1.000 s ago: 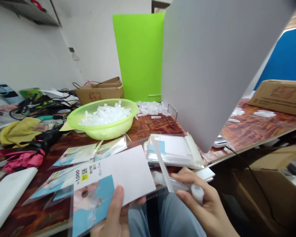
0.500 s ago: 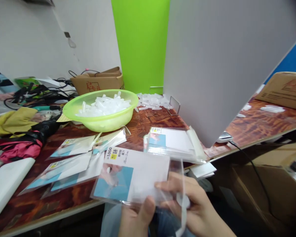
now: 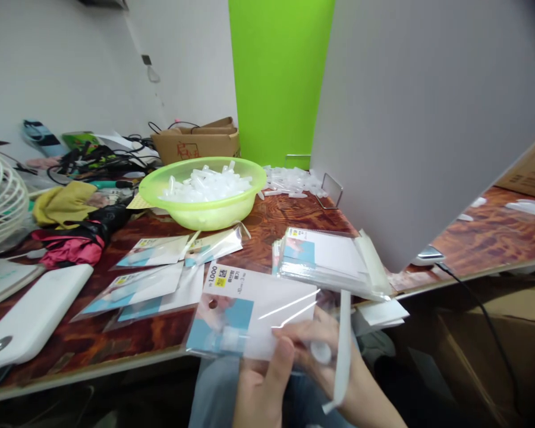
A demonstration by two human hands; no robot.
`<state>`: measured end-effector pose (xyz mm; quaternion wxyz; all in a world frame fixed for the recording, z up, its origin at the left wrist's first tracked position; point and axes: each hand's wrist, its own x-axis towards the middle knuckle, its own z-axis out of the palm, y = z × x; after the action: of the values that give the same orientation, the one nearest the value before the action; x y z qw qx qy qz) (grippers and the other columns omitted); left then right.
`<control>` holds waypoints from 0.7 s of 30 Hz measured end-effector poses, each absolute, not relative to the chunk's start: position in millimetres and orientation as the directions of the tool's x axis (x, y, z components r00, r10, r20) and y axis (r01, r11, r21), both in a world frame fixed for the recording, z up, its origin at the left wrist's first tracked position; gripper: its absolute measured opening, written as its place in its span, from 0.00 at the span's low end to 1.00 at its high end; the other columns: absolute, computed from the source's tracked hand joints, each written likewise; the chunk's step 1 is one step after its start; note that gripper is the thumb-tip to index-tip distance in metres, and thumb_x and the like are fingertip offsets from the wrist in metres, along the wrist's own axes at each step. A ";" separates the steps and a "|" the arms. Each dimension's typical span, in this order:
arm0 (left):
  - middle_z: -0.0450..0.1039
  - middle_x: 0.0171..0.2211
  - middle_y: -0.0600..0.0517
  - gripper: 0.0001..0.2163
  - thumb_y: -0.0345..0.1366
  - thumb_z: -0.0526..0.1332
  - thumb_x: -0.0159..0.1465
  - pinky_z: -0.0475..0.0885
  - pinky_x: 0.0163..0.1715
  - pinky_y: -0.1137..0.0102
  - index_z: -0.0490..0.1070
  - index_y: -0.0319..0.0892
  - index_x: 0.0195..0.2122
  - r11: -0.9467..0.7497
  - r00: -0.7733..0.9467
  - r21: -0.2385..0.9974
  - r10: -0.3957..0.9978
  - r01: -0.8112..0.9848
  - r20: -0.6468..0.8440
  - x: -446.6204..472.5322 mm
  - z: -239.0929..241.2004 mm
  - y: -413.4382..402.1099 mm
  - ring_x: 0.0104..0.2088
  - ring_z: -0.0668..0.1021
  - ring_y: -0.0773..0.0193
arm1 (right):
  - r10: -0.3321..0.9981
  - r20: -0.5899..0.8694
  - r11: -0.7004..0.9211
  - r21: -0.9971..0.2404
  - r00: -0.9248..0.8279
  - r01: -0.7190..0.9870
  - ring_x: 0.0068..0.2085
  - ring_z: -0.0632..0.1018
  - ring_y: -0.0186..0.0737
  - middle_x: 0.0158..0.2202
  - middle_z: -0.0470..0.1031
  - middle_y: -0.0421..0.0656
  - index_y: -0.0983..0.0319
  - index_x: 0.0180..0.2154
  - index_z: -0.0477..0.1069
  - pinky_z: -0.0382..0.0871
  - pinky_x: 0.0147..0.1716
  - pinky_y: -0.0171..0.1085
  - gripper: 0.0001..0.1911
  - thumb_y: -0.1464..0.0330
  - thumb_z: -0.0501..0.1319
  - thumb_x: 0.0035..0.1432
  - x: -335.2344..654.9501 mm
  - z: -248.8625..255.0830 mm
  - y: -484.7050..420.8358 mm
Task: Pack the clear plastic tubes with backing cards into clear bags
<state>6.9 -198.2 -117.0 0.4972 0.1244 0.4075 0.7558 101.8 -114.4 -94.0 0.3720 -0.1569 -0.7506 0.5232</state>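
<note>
My left hand [image 3: 261, 386] grips the near edge of a clear plastic sleeve [image 3: 254, 312] that holds a white and blue printed card, thumb on top. My right hand [image 3: 339, 371] is closed at the sleeve's open right end, around a small white plastic tube [image 3: 318, 352] that lies partly inside the sleeve. A white adhesive strip [image 3: 342, 351] hangs from the sleeve's flap over my right hand. A stack of the same sleeved cards [image 3: 325, 258] lies just beyond my hands. The green bowl [image 3: 203, 217] full of white tubes stands farther back.
Several filled sleeves [image 3: 151, 279] lie left of my hands on the wood-grain table [image 3: 267, 223]. A grey divider panel [image 3: 428, 119] stands at the right, a green one [image 3: 279, 77] behind. Loose tubes [image 3: 294, 180], a cardboard box [image 3: 198, 142], a white power bank [image 3: 31, 321], a fan [image 3: 0, 199], cloths and cables crowd the left.
The card sleeve went from tilted up in my left hand to flat at the table edge. My right hand brought the tube to the sleeve's open end, and it now lies partly inside.
</note>
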 end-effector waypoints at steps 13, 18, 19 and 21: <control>0.75 0.51 0.48 0.20 0.43 0.67 0.57 0.72 0.51 0.68 0.70 0.44 0.49 -0.267 -0.626 0.793 0.760 -0.547 -0.175 -51.3 -70.0 -167.9 0.54 0.74 0.58 | 0.889 0.169 -0.001 -0.928 -0.424 -0.373 0.24 0.68 0.26 0.33 0.71 0.36 0.51 0.54 0.66 0.65 0.24 0.28 0.25 0.67 0.67 0.54 100.5 -104.1 -107.7; 0.78 0.37 0.41 0.21 0.49 0.51 0.66 0.75 0.30 0.68 0.70 0.36 0.46 0.248 -0.342 0.955 0.894 -0.162 -0.290 -75.8 -64.0 -160.3 0.34 0.81 0.57 | 0.977 0.007 -0.082 -0.912 -0.215 -0.403 0.26 0.73 0.32 0.32 0.73 0.41 0.59 0.41 0.72 0.67 0.23 0.31 0.14 0.61 0.67 0.54 132.7 -104.2 -122.8; 0.78 0.32 0.42 0.24 0.51 0.47 0.67 0.73 0.25 0.67 0.71 0.35 0.45 0.270 -0.345 0.962 0.906 0.026 -0.245 -72.2 -64.9 -157.3 0.29 0.81 0.57 | 0.984 0.012 -0.055 -0.929 -0.177 -0.367 0.26 0.73 0.32 0.31 0.73 0.41 0.59 0.44 0.72 0.67 0.23 0.31 0.17 0.59 0.66 0.54 136.9 -105.4 -126.2; 0.77 0.29 0.42 0.26 0.53 0.45 0.66 0.73 0.27 0.61 0.71 0.35 0.45 0.224 -0.387 0.897 0.920 0.380 -0.066 -59.9 -67.0 -147.6 0.28 0.80 0.53 | 0.992 0.006 -0.029 -0.960 -0.123 -0.278 0.22 0.69 0.29 0.27 0.70 0.37 0.57 0.51 0.69 0.63 0.20 0.29 0.22 0.57 0.65 0.56 141.8 -109.2 -132.3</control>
<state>-59.9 -147.6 -67.0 0.3164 0.4542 0.7155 0.4262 141.8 -132.3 -109.2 0.5306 -0.3958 -0.4515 0.5983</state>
